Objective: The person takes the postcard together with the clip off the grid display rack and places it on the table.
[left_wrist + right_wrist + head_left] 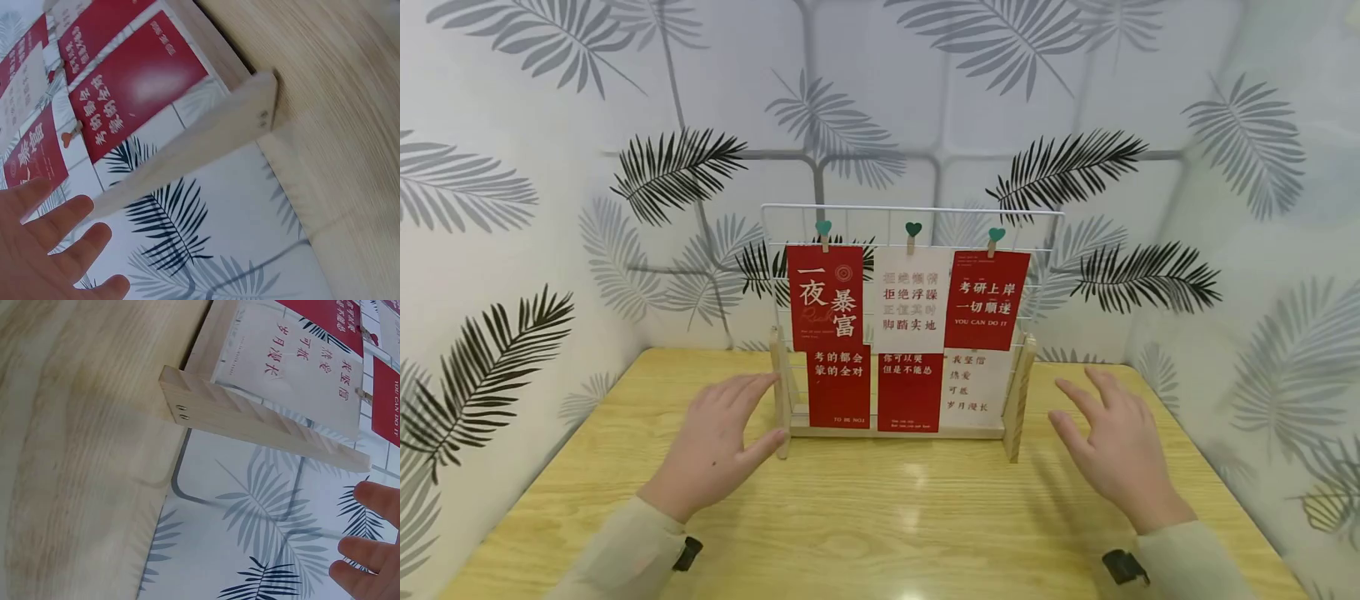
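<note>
A white wire grid rack point(850, 207) with a wooden base stands upright on the table. Red and white cards with printed writing hang on it in two rows, among them a red card point(826, 321) at upper left and a white card point(910, 333) at top middle. Three heart-topped clips point(913, 229) hold the upper row. My left hand point(715, 442) is spread beside the left wooden post point(200, 140), holding nothing; whether it touches the post I cannot tell. To the right of the right wooden post point(250, 415), my right hand point(1116, 437) is held apart from it with fingers spread.
The rack stands on a light wood-grain table point(895, 517). Behind and at both sides rise walls covered in leaf-patterned paper point(880, 100), close to the table's back edge. A dark strap piece point(1124, 567) shows at the right cuff.
</note>
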Demonstrator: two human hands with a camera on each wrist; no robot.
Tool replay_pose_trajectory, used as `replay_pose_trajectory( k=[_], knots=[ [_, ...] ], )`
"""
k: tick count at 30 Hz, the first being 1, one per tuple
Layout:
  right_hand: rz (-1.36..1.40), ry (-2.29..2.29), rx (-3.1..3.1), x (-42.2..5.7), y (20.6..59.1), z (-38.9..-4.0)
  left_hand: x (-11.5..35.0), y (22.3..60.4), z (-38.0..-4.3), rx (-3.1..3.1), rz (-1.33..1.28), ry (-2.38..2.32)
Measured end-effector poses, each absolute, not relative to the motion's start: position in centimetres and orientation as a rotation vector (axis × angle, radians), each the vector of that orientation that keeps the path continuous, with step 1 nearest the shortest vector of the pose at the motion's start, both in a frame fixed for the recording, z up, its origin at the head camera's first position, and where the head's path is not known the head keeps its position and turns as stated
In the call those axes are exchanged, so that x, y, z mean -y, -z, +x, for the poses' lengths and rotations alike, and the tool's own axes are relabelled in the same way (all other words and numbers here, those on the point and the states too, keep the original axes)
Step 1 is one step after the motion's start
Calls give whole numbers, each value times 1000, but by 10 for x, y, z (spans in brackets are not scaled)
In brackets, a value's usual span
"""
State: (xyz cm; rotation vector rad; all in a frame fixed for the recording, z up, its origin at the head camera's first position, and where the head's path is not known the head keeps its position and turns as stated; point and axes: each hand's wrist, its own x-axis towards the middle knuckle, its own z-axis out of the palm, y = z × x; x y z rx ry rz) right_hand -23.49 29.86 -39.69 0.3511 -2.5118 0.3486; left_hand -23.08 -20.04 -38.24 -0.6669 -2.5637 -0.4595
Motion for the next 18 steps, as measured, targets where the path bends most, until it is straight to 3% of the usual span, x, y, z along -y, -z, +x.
replay_pose_trajectory(
  k=[18],
  knots=[
    [453,-539,2394,-283,366,-235,154,369,-231,2472,-776,1247]
  ],
)
